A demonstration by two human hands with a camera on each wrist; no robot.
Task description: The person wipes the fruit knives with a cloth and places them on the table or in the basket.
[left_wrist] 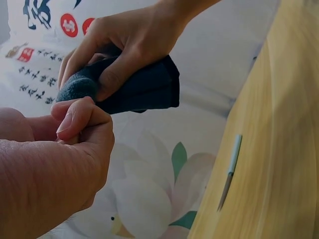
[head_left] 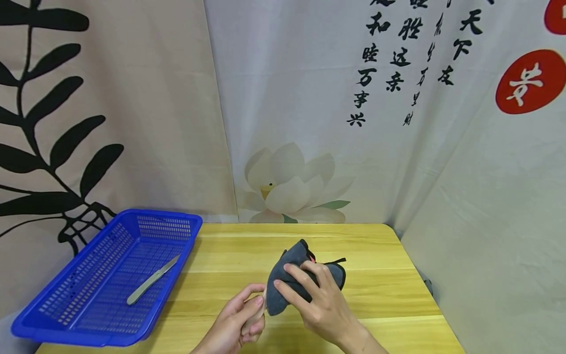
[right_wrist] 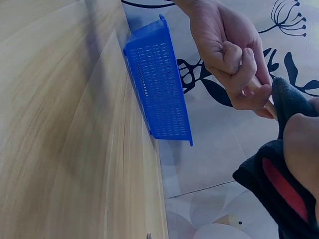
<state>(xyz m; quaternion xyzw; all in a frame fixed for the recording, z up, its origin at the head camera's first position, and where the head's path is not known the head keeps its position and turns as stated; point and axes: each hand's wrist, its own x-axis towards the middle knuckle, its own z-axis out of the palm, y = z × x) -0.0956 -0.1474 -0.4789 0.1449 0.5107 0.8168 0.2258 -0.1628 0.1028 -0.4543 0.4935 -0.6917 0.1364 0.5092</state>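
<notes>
My left hand (head_left: 240,317) grips a pale, slim, handle-like piece (right_wrist: 270,106); its other end goes into a folded dark blue-grey cloth (head_left: 283,287), so I cannot tell what it is. With bent fingers, my right hand (head_left: 325,300) holds that cloth from above and around its sides. The cloth has black edging, and a strip of red shows in a fold in the right wrist view. Both hands are close together over the front middle of the table. A knife with a pale green handle (left_wrist: 235,154) lies on the table in the left wrist view.
A blue plastic basket (head_left: 174,285) with perforated sides stands at the left of the wooden table (head_left: 230,246). Inside it lies a knife (head_left: 152,280) with a pale green handle. Printed cloth hangings (head_left: 287,88) close off the back and sides.
</notes>
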